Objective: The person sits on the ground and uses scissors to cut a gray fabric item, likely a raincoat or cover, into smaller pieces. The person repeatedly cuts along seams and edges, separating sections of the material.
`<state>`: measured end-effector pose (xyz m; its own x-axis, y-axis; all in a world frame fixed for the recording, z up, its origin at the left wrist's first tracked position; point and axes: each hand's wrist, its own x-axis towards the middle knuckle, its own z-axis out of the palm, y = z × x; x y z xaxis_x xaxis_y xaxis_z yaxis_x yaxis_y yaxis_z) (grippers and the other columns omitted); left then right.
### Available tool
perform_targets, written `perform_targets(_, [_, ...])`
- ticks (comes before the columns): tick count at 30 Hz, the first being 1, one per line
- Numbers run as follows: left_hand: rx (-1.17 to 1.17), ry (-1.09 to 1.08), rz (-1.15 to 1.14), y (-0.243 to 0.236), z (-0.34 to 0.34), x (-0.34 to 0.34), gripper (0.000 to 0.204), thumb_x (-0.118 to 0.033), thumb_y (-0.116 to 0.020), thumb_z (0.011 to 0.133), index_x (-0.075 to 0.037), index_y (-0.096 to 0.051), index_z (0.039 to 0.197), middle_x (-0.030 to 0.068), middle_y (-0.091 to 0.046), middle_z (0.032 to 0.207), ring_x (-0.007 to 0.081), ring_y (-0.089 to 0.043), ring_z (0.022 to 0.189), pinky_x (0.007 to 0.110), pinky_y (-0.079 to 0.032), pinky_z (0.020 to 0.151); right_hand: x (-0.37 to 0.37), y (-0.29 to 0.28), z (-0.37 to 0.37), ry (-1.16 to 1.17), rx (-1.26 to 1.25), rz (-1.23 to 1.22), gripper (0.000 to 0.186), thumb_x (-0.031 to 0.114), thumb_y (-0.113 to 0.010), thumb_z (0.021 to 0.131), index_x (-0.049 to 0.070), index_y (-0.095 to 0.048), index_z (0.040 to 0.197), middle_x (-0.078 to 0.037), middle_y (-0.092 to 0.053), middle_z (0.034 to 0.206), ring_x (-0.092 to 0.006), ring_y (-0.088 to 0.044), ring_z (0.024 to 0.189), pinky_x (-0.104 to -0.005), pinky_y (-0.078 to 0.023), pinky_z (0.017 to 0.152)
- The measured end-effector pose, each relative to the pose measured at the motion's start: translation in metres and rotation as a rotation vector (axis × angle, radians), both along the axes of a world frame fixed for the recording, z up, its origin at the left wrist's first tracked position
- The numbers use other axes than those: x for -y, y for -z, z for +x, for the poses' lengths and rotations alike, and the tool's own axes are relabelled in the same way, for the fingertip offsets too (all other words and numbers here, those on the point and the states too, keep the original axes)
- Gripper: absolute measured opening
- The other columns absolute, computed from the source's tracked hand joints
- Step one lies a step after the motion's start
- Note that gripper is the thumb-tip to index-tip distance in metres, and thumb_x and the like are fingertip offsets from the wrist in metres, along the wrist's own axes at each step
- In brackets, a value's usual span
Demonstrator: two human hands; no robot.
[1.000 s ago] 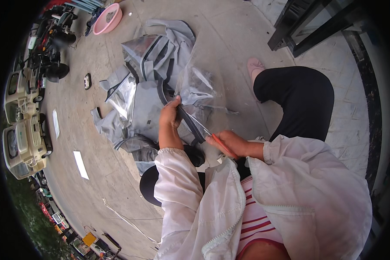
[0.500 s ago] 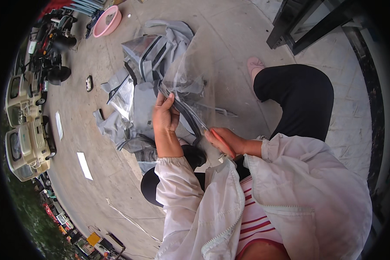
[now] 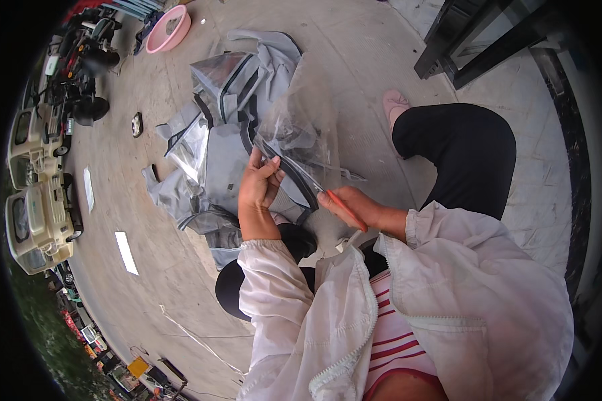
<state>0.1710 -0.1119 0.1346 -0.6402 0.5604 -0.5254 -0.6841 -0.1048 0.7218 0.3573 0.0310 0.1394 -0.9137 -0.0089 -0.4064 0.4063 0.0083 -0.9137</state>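
My left hand [image 3: 257, 186] is closed in a pinch on the dark edging strip [image 3: 294, 175] of a clear plastic sheet [image 3: 301, 113]. My right hand [image 3: 353, 206] grips orange-handled scissors [image 3: 346, 211]. Their slim metal end points up and left, along the strip and close to my left fingers. Whether the blades are apart is too small to tell. Beneath and beyond my hands, a grey fabric cover [image 3: 224, 164] with clear windows and dark trim lies crumpled on the ground. The plastic sheet rises from it.
A pink basin [image 3: 168, 30] stands at the far left, and a small dark-rimmed object [image 3: 137, 125] lies nearer. White strips [image 3: 126, 253] rest on the pavement. Parked vehicles [image 3: 39, 224] line the left side. A black frame [image 3: 478, 47] stands at the upper right, beside my bent leg [image 3: 461, 144].
My left hand has shifted slightly down and right along the edging, nearer the scissors. The right hand has hardly moved, and the whole view has turned a little.
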Motion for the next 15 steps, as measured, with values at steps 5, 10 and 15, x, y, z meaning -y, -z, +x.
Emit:
perform_targets(5, [-0.003, 0.107, -0.033, -0.011, 0.011, -0.006, 0.057, 0.003, -0.059, 0.085, -0.014, -0.041, 0.136, -0.0032, -0.059, 0.088, 0.0083, -0.059, 0.072, 0.023, -0.052, 0.062, -0.001, 0.007, -0.007, 0.033, 0.057, -0.022, 0.065, 0.056, -0.04, 0.095, -0.001, -0.051, 0.065, -0.003, -0.041, 0.055, -0.0134, -0.041, 0.057, -0.0328, -0.038, 0.055])
perform_targets(10, [0.01, 0.074, -0.041, -0.007, 0.01, -0.001, 0.061, 0.003, -0.059, 0.085, -0.015, -0.038, 0.139, -0.0021, -0.06, 0.087, 0.0094, -0.06, 0.075, 0.024, -0.053, 0.063, 0.0, -0.003, -0.008, 0.01, 0.07, 0.02, 0.067, 0.059, -0.039, 0.094, 0.0, -0.051, 0.065, -0.002, -0.043, 0.055, -0.0131, -0.042, 0.056, -0.032, -0.038, 0.054])
perform_targets(15, [0.022, 0.147, 0.024, 0.002, 0.011, 0.003, 0.064, 0.005, -0.059, 0.084, -0.015, -0.037, 0.14, 0.0001, -0.062, 0.095, 0.0116, -0.062, 0.08, 0.025, -0.054, 0.068, 0.002, 0.0, -0.012, 0.041, 0.173, -0.109, 0.07, 0.061, -0.037, 0.094, 0.0, -0.049, 0.061, -0.002, -0.043, 0.054, -0.0136, -0.042, 0.056, -0.0321, -0.038, 0.055])
